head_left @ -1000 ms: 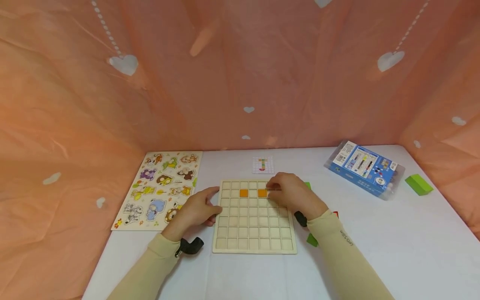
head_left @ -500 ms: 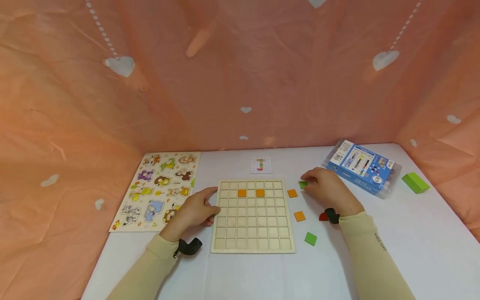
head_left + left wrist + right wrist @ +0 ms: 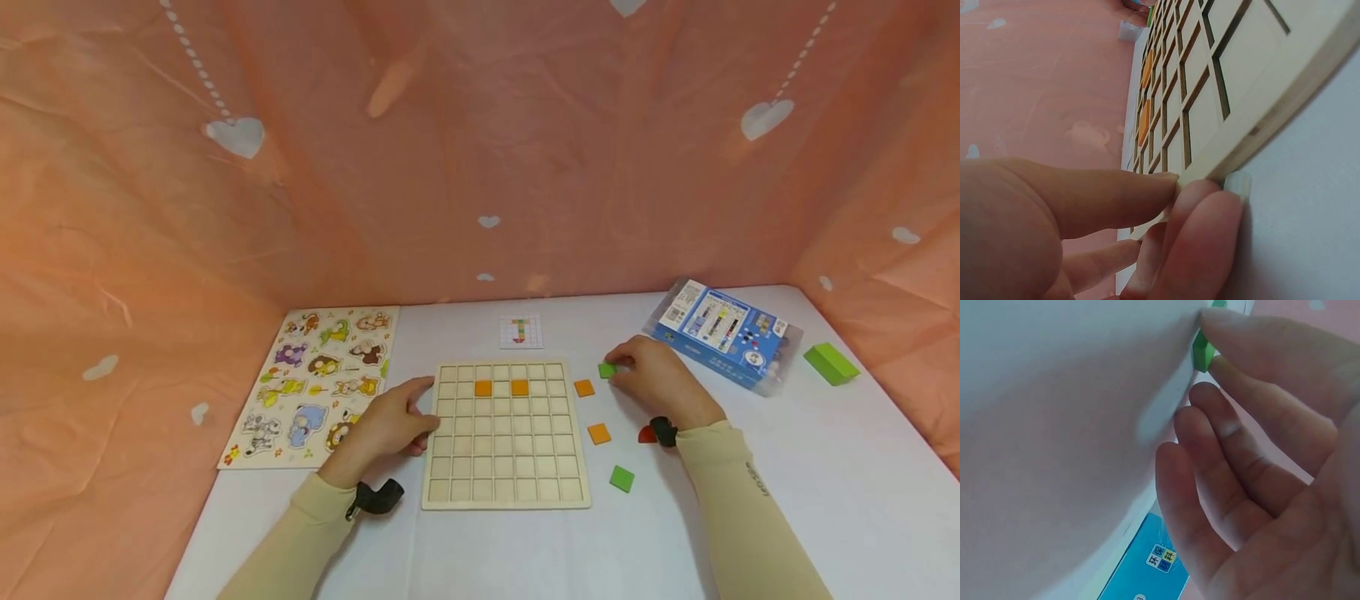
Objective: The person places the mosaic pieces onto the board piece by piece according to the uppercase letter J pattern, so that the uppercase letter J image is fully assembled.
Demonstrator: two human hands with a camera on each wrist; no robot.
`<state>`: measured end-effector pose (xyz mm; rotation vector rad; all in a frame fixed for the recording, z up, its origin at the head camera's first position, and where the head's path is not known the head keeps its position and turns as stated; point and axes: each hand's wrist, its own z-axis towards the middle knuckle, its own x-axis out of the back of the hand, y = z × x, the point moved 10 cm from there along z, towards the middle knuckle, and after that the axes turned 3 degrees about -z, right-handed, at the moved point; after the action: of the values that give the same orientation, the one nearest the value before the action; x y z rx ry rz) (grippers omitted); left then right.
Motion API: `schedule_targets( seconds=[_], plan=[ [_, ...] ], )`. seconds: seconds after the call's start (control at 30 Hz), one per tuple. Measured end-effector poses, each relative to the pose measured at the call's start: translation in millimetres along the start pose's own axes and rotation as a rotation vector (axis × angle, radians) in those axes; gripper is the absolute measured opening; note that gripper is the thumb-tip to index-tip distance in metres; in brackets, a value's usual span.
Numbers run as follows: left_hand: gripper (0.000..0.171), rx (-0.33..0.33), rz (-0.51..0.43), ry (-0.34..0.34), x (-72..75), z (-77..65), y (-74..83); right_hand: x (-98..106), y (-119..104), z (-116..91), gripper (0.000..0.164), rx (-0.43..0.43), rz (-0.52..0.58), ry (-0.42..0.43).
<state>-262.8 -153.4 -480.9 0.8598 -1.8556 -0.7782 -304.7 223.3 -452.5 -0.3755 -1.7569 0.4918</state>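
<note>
A pale wooden grid board (image 3: pixel 506 508) lies flat, with two orange square tiles (image 3: pixel 483 388) set in its second row from the back. At its left edge, my left hand (image 3: pixel 382 425) holds the board; the left wrist view has the thumb on the rim and curled fingers against the side. Right of the board, my right hand (image 3: pixel 656 375) pinches a green square tile (image 3: pixel 607 370) at the table surface between thumb and index finger. The right wrist view shows this green tile (image 3: pixel 1202 353) edge-on at the fingertips, the other fingers loosely bent.
Two orange tiles (image 3: pixel 598 433), another green tile (image 3: pixel 622 478) and a red piece (image 3: pixel 647 434), partly hidden by the wrist strap, lie at right. A pattern card (image 3: pixel 521 331) is behind the board. Around stand an animal puzzle (image 3: pixel 315 383), a blue box (image 3: pixel 723 337) and a green block (image 3: pixel 831 364).
My right hand has left the board's back right part and moved right to the green tile, uncovering the loose pieces. The left hand stays at the board's edge.
</note>
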Motion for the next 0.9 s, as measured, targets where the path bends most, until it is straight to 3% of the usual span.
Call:
schedule_targets(
  seconds=[0.9],
  plan=[
    [0.075,-0.003,-0.002,0.004,1.0,0.9,0.2,1.9,1.7,-0.7,0.024,-0.001,0.002,-0.001]
  ],
)
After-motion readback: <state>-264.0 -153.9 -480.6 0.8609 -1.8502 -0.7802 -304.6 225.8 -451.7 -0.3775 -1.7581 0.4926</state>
